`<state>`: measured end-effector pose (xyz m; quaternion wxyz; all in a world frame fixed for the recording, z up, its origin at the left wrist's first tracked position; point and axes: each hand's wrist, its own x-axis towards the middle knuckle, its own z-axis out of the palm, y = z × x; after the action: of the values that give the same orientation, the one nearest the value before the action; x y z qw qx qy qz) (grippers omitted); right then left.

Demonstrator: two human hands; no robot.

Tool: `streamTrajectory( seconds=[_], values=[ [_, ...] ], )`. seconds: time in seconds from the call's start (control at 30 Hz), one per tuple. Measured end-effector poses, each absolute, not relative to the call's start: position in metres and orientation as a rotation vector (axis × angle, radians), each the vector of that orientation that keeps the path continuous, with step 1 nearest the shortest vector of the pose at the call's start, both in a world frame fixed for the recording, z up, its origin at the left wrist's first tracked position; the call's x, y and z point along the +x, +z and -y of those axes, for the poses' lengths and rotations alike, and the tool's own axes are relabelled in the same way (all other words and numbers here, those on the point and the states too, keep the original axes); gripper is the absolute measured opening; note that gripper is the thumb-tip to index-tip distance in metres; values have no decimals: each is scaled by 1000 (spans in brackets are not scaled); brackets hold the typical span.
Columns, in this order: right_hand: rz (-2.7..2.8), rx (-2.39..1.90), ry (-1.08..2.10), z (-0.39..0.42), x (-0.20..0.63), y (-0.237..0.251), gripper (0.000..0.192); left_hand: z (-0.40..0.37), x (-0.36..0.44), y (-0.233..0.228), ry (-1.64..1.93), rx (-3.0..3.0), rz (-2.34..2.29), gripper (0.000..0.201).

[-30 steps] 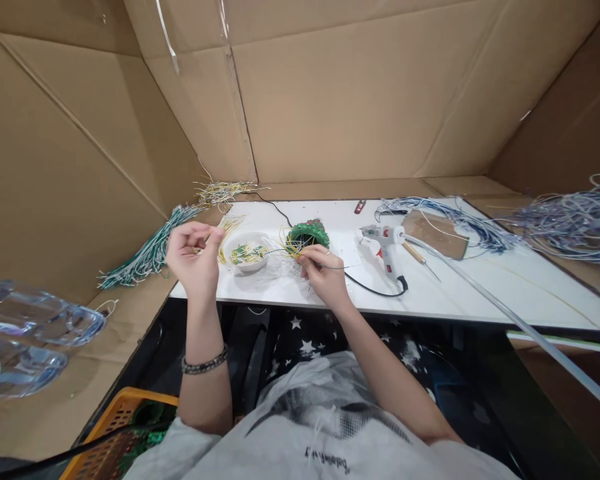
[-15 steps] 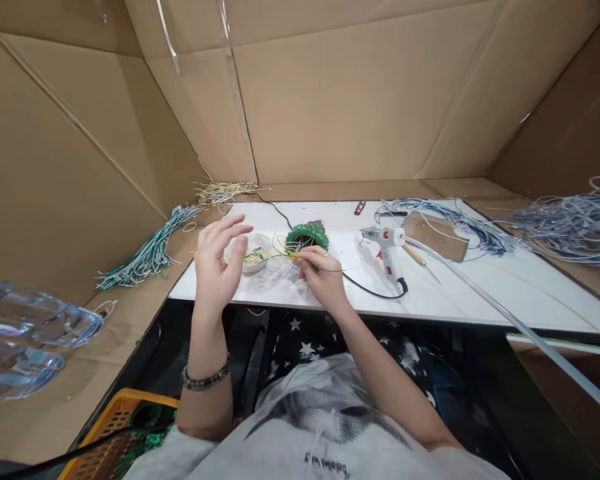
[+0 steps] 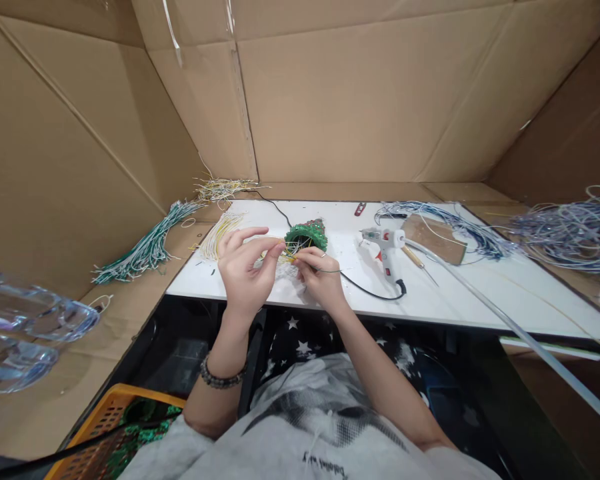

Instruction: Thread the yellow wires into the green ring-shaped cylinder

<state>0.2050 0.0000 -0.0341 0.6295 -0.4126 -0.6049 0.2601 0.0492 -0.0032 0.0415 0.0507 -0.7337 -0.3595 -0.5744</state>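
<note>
A small green Christmas tree ornament [image 3: 316,230] lies on its side on the white tabletop, its dark hollow base turned toward me. Thin yellow and white wires [image 3: 291,253] stick out of that opening. My right hand [image 3: 321,279] pinches some of these wires just in front of the base, and a green wire end [image 3: 333,271] trails out past its fingers. To the left, my left hand [image 3: 249,270] has thumb and index finger pinched at the thin wires, its other fingers loosely curled. Exactly which strands each hand grips is too fine to tell.
A hot glue gun [image 3: 389,250] with a black cord stands right of the ornament, beside an awl [image 3: 414,257] and a brown board [image 3: 434,239]. Wire bundles lie left [image 3: 145,247] and right [image 3: 570,227]. An orange basket [image 3: 87,440] sits low left. Cardboard walls [image 3: 350,100] enclose the table.
My left hand has come down and right from its raised, spread position, its thumb and index finger closing at the wires. My right hand stays almost in place.
</note>
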Motion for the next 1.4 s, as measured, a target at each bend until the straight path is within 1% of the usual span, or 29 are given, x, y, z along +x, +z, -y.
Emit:
streamTrajectory(
  seconds=[0.1, 0.23, 0.33, 0.4, 0.43, 0.53, 0.6, 0.67, 0.7, 0.77, 0.9, 0.93, 0.97, 1.03, 1.07, 1.13, 1.3, 1.4],
  values=[
    [1378, -942, 609, 0, 204, -33, 22, 6, 55, 38, -1869, -2219, 1107, 17],
    [1374, -952, 609, 0, 203, -33, 21, 8, 60, 36, -2120, -2135, 1148, 15],
    [1360, -963, 608, -1, 203, -33, 22, 13, 54, 45, -2368, -1990, 1085, 17],
    [1352, -965, 609, -1, 204, -33, 23, 13, 42, 53, -2465, -1834, 1037, 14],
    [1348, -961, 609, -1, 204, -33, 23, 11, 34, 56, -2443, -1803, 1056, 12],
    [1309, -930, 612, 0, 205, -33, 22, -6, 8, 55, -2193, -1874, 1288, 12],
    [1276, -921, 621, 0, 205, -33, 22, -23, -5, 46, -1945, -1994, 1530, 15],
    [1270, -930, 634, 1, 205, -33, 22, -38, -9, 37, -1712, -2138, 1614, 13],
    [1276, -934, 638, 0, 205, -34, 23, -43, -9, 33, -1649, -2196, 1609, 14],
    [1293, -934, 637, 0, 204, -34, 23, -45, -5, 31, -1617, -2316, 1536, 23],
    [1333, -931, 609, 0, 205, -36, 22, -23, 8, 45, -1839, -2485, 1332, 48],
    [1349, -938, 600, 0, 205, -36, 21, -15, 10, 49, -1840, -2512, 1276, 52],
    [1367, -945, 588, 0, 205, -35, 21, -7, 13, 53, -1781, -2549, 1234, 51],
    [1402, -955, 564, 0, 206, -34, 20, 4, 19, 58, -1600, -2560, 1219, 35],
    [1414, -956, 554, 1, 206, -34, 20, 8, 22, 59, -1533, -2527, 1229, 30],
    [1430, -952, 542, 2, 206, -32, 20, 11, 28, 58, -1446, -2481, 1244, 29],
    [1471, -960, 528, 3, 206, -31, 19, 4, 40, 48, -1410, -2492, 1269, 14],
    [1479, -972, 517, 3, 206, -31, 19, -1, 40, 43, -1460, -2473, 1312, 12]
  ],
)
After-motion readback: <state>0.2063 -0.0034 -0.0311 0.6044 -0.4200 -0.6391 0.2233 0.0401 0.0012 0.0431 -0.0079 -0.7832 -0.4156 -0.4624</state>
